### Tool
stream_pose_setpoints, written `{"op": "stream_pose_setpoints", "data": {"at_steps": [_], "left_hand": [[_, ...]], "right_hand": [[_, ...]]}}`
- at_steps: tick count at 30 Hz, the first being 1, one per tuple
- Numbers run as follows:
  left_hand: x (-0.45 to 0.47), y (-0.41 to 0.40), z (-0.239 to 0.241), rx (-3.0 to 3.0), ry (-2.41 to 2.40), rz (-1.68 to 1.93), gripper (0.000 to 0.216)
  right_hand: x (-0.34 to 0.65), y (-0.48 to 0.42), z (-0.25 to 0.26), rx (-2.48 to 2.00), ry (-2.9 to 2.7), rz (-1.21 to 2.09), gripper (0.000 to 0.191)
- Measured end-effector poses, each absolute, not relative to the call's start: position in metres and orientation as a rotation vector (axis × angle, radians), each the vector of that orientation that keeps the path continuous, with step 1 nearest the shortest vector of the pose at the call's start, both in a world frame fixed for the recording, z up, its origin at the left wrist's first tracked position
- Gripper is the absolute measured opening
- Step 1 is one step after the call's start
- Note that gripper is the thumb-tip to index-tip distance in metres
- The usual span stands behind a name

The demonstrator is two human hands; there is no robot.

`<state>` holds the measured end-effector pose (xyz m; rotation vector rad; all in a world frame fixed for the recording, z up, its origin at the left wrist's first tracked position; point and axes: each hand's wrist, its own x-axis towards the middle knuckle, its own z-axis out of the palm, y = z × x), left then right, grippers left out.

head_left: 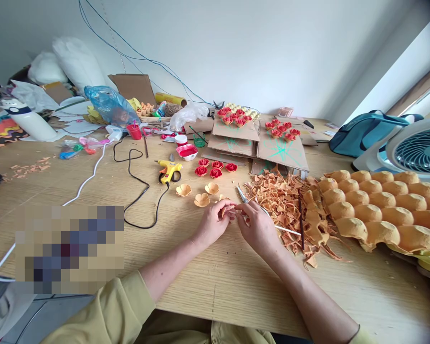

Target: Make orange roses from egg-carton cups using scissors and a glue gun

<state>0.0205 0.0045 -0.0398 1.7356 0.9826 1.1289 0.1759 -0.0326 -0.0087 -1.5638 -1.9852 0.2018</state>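
My left hand and my right hand meet over the table, fingertips pinched together on a small egg-carton piece that the fingers mostly hide. Just beyond them sit several orange egg-carton flowers, unpainted. Farther back are red-painted flowers. Metal scissors show their blades beside my right hand; the rest is partly covered by it. To the right lies a heap of torn orange carton scraps, with a white stick and a dark brown stick on it.
A yellow glue gun stands at left with its black cord looping. Behind are a bowl of red paint and cardboard sheets bearing red flowers. Egg trays, a fan and a blue bag occupy the right.
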Motion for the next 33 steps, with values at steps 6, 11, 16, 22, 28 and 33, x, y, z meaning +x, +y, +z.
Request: {"op": "stream_pose_setpoints", "data": {"at_steps": [6, 11, 16, 22, 28, 33], "left_hand": [[0.0238, -0.0008, -0.0386, 1.773, 1.057, 1.118, 0.027], [0.022, -0.0018, -0.0357, 1.751, 1.067, 1.112, 0.021], [0.0198, 0.0018, -0.0393, 1.707, 1.067, 1.115, 0.018], [0.0185, 0.0026, -0.0405, 1.683, 1.035, 1.11, 0.014], [0.0162, 0.0023, -0.0366, 1.662, 1.024, 1.082, 0.006], [0.0153, 0.0032, -0.0354, 1.602, 1.005, 1.076, 0.006]], "right_hand": [[0.175, -0.0333, -0.0072, -1.608, -2.033, 0.092, 0.016], [0.1742, -0.0335, -0.0089, -1.58, -2.061, 0.024, 0.017], [0.1741, -0.0343, -0.01, -1.558, -2.06, 0.043, 0.018], [0.1753, -0.0343, -0.0077, -1.551, -2.082, 0.04, 0.019], [0.1757, -0.0336, -0.0056, -1.523, -2.153, 0.01, 0.019], [0.175, -0.0327, -0.0036, -1.499, -2.238, -0.123, 0.023]]}}
